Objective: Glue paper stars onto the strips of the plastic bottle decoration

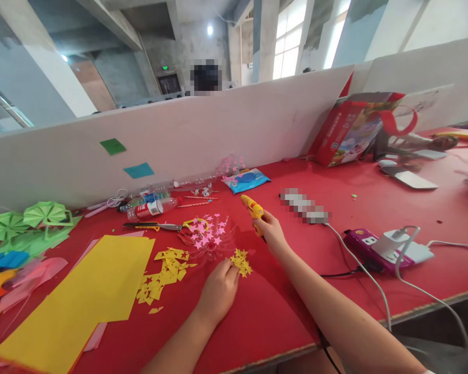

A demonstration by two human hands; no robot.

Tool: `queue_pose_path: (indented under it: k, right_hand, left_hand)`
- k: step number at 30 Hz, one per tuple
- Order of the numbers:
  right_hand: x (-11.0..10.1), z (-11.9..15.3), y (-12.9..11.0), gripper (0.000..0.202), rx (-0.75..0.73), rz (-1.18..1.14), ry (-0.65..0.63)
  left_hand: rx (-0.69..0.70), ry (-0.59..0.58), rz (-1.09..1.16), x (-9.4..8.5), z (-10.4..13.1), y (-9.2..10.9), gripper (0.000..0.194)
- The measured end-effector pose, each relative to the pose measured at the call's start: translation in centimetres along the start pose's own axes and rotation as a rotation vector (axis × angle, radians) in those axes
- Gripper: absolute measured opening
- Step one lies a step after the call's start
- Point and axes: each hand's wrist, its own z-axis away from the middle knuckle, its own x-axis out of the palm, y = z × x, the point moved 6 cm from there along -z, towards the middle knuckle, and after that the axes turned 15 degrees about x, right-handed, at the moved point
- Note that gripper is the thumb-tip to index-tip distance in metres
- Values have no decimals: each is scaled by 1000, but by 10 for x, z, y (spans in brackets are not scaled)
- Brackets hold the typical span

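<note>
My right hand (271, 228) is wrapped round the handle of a yellow hot glue gun (252, 206), its nozzle pointing up and to the left above the red table. My left hand (221, 285) rests low over the table with its fingers pressed together at the edge of a small pile of yellow paper stars (242, 262). Whatever those fingers pinch is hidden. Just beyond stands a clear plastic piece with pink paper stars (207, 232) on its strips. Cut yellow paper scraps (166, 272) lie to the left.
Yellow paper sheets (113, 280) and scissors (167, 226) lie left. Behind are plastic bottles (152, 209) and a blue wipes packet (246, 181). A purple power strip (364, 249) with cables sits right, a red bag (354, 127) behind it. A white partition (203, 130) borders the table.
</note>
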Motion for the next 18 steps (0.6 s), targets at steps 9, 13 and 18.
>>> queue_pose_path:
  k: [9, 13, 18]
  right_hand:
    - [9, 9, 2, 31, 79, -228, -155]
    - [8, 26, -12, 25, 2, -281, -177]
    - [10, 58, -35, 23, -112, -263, -169]
  left_hand:
    - [-109, 221, 344, -18, 0, 4, 16]
    - [-172, 242, 440, -15, 2, 1, 17]
    - [-313, 337, 701, -18, 3, 0, 20]
